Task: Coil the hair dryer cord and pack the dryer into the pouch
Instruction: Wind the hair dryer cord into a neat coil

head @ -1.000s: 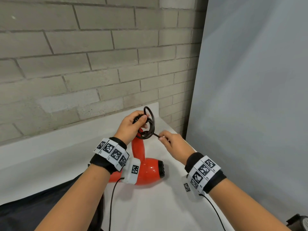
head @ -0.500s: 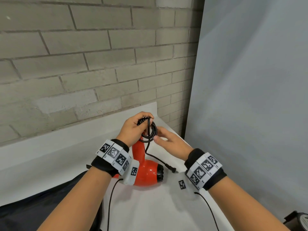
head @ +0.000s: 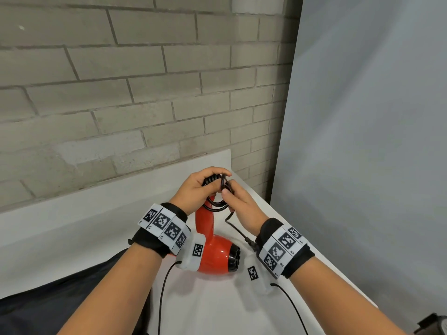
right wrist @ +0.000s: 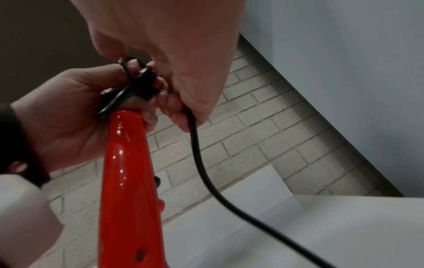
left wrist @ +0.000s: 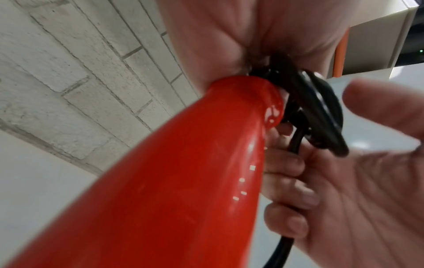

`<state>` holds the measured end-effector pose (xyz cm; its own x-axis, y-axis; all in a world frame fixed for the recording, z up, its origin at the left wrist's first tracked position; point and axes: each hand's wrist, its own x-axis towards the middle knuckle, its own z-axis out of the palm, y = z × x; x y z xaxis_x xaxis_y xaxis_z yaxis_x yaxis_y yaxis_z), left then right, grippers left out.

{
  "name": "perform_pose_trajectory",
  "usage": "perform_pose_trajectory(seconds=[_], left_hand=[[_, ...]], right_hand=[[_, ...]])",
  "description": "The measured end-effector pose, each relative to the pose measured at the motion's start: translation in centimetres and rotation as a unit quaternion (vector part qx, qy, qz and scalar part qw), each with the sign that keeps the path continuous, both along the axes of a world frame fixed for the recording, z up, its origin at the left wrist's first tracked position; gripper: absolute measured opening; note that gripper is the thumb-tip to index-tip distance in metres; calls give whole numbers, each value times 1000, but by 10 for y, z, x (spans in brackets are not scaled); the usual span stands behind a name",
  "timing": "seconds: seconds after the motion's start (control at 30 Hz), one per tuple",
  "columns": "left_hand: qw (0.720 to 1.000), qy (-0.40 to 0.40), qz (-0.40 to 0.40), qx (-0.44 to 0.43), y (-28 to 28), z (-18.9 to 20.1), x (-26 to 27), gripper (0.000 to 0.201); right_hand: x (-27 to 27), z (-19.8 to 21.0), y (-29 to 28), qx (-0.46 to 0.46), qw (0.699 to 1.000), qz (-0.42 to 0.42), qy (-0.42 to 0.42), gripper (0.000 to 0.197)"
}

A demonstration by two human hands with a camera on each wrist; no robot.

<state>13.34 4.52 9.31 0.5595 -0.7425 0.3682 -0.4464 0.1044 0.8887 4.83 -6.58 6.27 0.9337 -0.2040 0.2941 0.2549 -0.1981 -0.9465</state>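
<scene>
The red hair dryer [head: 214, 253] lies on the white table [head: 217, 308] with its handle [head: 204, 221] raised. My left hand [head: 212, 180] grips the handle's top end and the black coiled cord [head: 217, 203] gathered there. My right hand [head: 229, 197] is against the coil, thumb on the loops, fingers curled round the loose cord. The cord tail runs down to the plug [head: 250, 243] by my right wrist. The left wrist view shows the handle [left wrist: 183, 181] and coil [left wrist: 316, 108] up close. In the right wrist view the tail [right wrist: 201, 163] hangs from my right fingers. A black pouch [head: 60, 301] lies lower left.
A brick wall [head: 121, 93] backs the table and a grey panel [head: 362, 165] closes off the right side. The table's right edge runs close to my right forearm. A dark object [head: 435, 325] sits off the table at the lower right corner.
My right hand came in from the stretched cord to the coil at my left hand. The loop that stood above my left hand now lies folded into the coil, and the free tail is shorter.
</scene>
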Motion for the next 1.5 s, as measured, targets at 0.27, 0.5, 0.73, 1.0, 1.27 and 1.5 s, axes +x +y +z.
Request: perform_pose_trajectory(seconds=[0.27, 0.5, 0.73, 1.0, 1.27, 1.5], left_hand=[[1000, -7, -7, 14, 2, 3, 2, 30], [1000, -3, -12, -2, -4, 3, -2, 13], [997, -32, -24, 73, -1, 10, 3, 28], [997, -33, -15, 62, -8, 13, -6, 28], [999, 14, 51, 12, -2, 5, -4, 24], [998, -19, -1, 53, 3, 12, -9, 26]], right_hand=[[-4, -8, -24, -59, 996, -42, 52, 27], [0, 16, -36, -229, 958, -173, 22, 24], [-14, 48, -34, -297, 927, -226, -35, 24], [-16, 62, -24, -268, 928, -235, -112, 18], [-16, 36, -22, 1, 986, -154, -69, 14], [-8, 52, -16, -126, 978, -146, -77, 15]])
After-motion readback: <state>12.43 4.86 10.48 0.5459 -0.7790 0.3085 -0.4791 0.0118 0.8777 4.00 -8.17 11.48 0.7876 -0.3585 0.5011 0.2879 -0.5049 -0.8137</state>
